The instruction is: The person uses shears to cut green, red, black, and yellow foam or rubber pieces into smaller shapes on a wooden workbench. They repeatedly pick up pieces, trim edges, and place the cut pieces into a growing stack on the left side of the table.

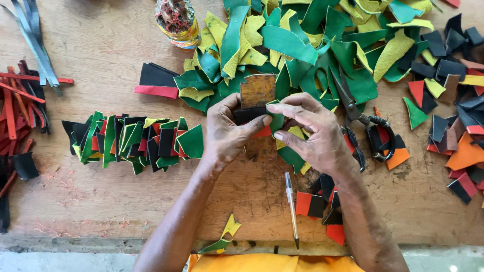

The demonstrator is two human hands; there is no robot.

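My left hand [227,133] and my right hand [312,132] meet at the middle of a wooden table [101,196]. Together they pinch a small black leather piece [249,114], with a green piece [276,121] against it under my right fingers. A brown cardboard template [257,89] stands just beyond my fingertips. A row of folded green, black and red leather pieces [133,141] lies left of my left hand.
A big heap of green and yellow scraps [302,45] covers the far middle. Black-handled scissors [360,121] lie right of my right hand. A pen [291,206] lies near the front edge. Red strips [17,106], a glue bottle [176,20] and mixed scraps [454,100] surround.
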